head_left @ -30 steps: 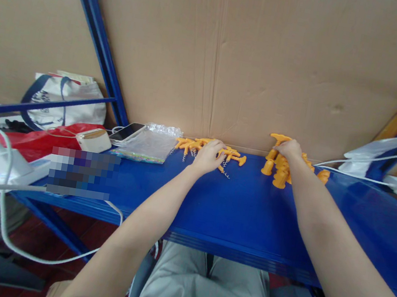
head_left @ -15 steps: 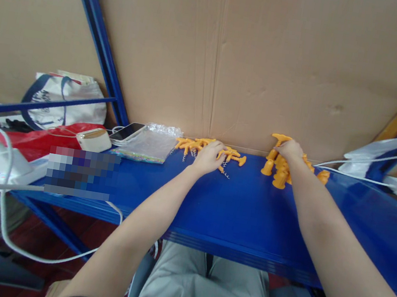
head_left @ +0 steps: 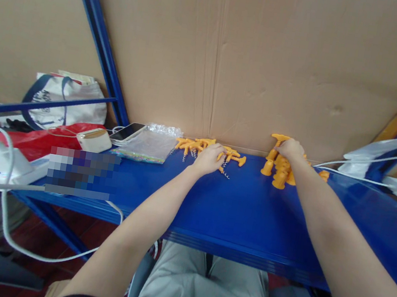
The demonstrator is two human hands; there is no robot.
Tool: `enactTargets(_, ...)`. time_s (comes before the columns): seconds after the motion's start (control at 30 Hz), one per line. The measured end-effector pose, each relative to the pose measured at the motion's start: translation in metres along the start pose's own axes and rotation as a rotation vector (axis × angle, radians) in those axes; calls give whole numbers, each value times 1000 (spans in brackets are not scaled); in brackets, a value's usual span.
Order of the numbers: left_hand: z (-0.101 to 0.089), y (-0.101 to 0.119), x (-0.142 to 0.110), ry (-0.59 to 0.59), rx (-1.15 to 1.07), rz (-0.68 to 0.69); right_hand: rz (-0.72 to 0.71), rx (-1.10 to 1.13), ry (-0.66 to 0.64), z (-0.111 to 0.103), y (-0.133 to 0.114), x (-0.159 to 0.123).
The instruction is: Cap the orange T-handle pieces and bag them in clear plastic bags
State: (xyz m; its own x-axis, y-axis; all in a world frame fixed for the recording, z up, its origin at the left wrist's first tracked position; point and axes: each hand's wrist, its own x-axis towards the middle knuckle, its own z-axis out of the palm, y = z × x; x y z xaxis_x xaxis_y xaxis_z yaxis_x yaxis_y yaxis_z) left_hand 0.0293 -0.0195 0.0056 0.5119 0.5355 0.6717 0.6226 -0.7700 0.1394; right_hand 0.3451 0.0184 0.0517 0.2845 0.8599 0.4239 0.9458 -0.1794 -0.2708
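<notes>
Corkscrews (head_left: 189, 144) with yellow handles and thin metal spirals lie in a loose pile at the far middle of the blue table (head_left: 233, 214), close to the cardboard wall (head_left: 271, 69). The left hand (head_left: 209, 157) rests over the right part of this pile, its fingers curled downward; handles and spirals show on both sides of it, but its palm is turned away, so I cannot tell whether it grips any of them.

Farther right, the right hand (head_left: 292, 149) has its fingers drawn narrow on a T-shaped handle (head_left: 278, 137), which sits above an upright yellow cup (head_left: 268, 167). More yellow cups (head_left: 279, 178) stand together just to the right, partly hidden under the wrist, and one more yellow piece (head_left: 323, 176) shows beyond the forearm.

Left of the pile lies a clear plastic packet (head_left: 146, 147), with a phone (head_left: 128, 132) beside it. At the far left are a white cloth bag (head_left: 72, 108), a red bag (head_left: 45, 137) and a small pale case (head_left: 94, 139). White cables (head_left: 358, 177) run along the far right.
</notes>
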Motion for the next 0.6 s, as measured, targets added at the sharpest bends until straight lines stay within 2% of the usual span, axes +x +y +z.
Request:
enactTargets(0.07,1,-2,0,-66,17,-7,117,-30,-19,-7,-4,-2)
enactTargets(0.13,2,-4,0,-145,28,-14,146,-38,-44,-15,-10,-7)
enactTargets(0.23,3,-7,0,-255,35,-14,5,-34,-100,-27,-21,-19)
enactTargets(0.37,2,-6,-1,-292,69,-20,-157,-111,-240,-33,-32,-39)
enactTargets(0.6,3,-7,-3,-289,127,-53,-184,-264,-309,-32,-45,-67)
